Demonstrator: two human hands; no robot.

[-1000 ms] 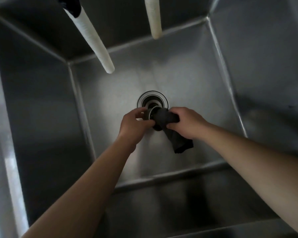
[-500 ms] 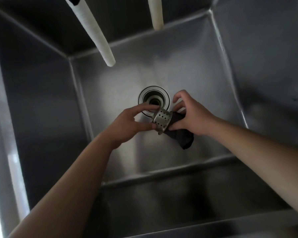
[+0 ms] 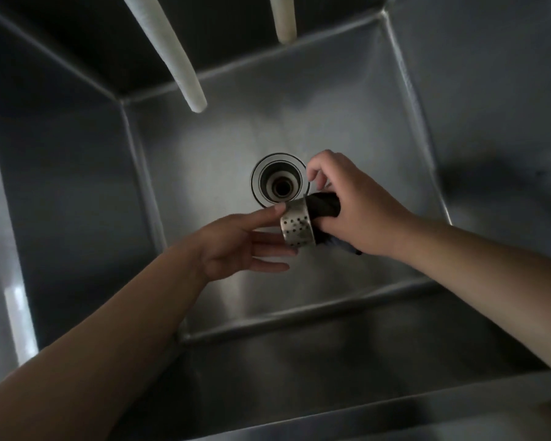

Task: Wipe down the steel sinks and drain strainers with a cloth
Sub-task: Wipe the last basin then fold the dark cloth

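I look down into a deep steel sink [image 3: 347,128] with its round drain opening [image 3: 280,183] uncovered. A perforated steel drain strainer [image 3: 298,226] is held on its side just in front of the drain. My left hand [image 3: 236,246] pinches its closed end between the thumb on top and nearly straight fingers below. My right hand [image 3: 360,214] grips a dark cloth [image 3: 325,205] that is stuffed into the strainer's open end. A tail of the cloth hangs under that hand.
Two white ribbed hoses hang into the sink from above, a long one [image 3: 175,62] at the left and a short one [image 3: 283,20] near the middle. The sink's front rim [image 3: 363,412] runs along the bottom of the view.
The strainer has come out from behind the cloth and turned on its side. My left fingers have straightened along it, and my right hand has pushed the cloth into its open end.
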